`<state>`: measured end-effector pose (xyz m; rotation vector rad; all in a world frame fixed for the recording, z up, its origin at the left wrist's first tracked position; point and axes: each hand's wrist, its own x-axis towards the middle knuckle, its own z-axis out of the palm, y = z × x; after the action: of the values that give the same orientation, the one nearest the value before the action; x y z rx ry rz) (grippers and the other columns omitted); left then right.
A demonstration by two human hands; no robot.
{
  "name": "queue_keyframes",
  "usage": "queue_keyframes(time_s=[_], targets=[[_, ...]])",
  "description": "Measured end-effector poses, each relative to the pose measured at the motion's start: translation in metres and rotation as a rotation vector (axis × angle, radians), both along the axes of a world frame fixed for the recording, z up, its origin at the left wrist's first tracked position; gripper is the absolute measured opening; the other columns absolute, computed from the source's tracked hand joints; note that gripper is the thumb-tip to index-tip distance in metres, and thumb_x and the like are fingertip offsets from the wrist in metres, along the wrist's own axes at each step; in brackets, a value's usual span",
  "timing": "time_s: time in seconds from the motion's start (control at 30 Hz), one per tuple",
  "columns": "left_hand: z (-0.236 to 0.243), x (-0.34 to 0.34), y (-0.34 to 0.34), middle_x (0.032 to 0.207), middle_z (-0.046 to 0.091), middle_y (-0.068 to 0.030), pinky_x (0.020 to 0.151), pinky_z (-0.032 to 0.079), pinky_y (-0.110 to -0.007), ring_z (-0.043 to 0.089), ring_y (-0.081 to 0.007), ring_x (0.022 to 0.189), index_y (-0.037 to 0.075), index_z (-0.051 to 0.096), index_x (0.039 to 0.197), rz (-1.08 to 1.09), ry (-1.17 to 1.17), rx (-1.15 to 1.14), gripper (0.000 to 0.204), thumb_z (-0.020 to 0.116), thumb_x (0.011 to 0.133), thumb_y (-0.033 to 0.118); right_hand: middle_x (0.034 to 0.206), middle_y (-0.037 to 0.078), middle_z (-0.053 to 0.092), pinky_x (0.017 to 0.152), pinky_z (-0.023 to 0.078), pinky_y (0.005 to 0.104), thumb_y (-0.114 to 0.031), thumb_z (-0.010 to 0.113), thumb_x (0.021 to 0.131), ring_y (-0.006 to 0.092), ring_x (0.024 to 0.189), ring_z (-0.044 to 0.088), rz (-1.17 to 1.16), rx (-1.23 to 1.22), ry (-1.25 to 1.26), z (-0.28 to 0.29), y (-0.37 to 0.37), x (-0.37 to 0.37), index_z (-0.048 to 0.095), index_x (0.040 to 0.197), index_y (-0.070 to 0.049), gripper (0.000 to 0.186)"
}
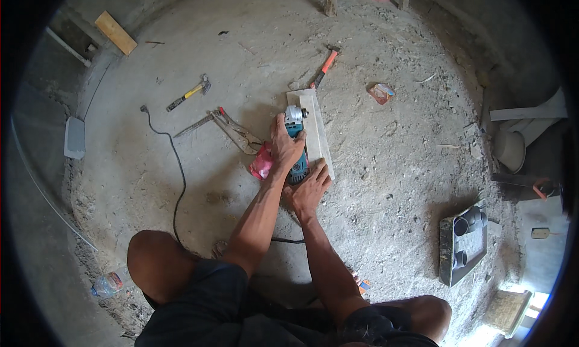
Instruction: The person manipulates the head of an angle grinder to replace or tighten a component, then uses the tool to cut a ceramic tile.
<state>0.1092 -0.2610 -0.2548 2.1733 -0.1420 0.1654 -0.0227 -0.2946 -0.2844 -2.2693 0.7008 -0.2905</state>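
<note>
A teal angle grinder [294, 129] with a silver head lies along a strip of pale tile [320, 133]; its bare spindle points to the right, with no disc seen on it. My left hand [287, 143] is closed around the body just behind the head. At the rear end, my right hand [310, 190] has its thumb and fingers on either side of the tool, fingertips by the tile's near edge. A black cord [183, 181] curves across the floor at left to a loose plug. Beside my left wrist lies a pink packet [261, 161].
Left of the grinder lie pincers [238, 133] and a yellow-handled hammer [192, 94]. A red-handled hammer [326, 66] lies beyond the tile, near a crumpled wrapper [381, 94]. At right is a dark tray [446, 250] of pipe fittings; a plastic bottle [108, 285] is at lower left.
</note>
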Motion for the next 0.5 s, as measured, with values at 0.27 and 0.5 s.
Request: queue_keyframes(time_s=[0.27, 0.5], targets=[[0.001, 0.000, -0.002, 0.129, 0.049, -0.0251, 0.104, 0.040, -0.053, 0.046, -0.0452, 0.124, 0.001, 0.040, 0.135, -0.004, -0.006, -0.004, 0.069, 0.077, 0.078, 0.011, 0.151, 0.026, 0.028, 0.118, 0.027, 0.0476, -0.024, 0.090, 0.055, 0.0450, 0.134, 0.031, -0.007, 0.047, 0.047, 0.004, -0.001, 0.001, 0.013, 0.154, 0.007, 0.129], [-0.009, 0.000, 0.000, 0.131, 0.048, -0.0270, 0.106, 0.038, -0.053, 0.045, -0.0458, 0.124, -0.001, 0.041, 0.134, 0.024, -0.095, -0.049, 0.070, 0.077, 0.076, 0.010, 0.149, 0.028, 0.031, 0.117, 0.026, 0.0486, -0.025, 0.089, 0.055, 0.0444, 0.135, 0.031, 0.025, -0.001, -0.014, -0.003, 0.001, 0.001, 0.015, 0.153, 0.009, 0.127]])
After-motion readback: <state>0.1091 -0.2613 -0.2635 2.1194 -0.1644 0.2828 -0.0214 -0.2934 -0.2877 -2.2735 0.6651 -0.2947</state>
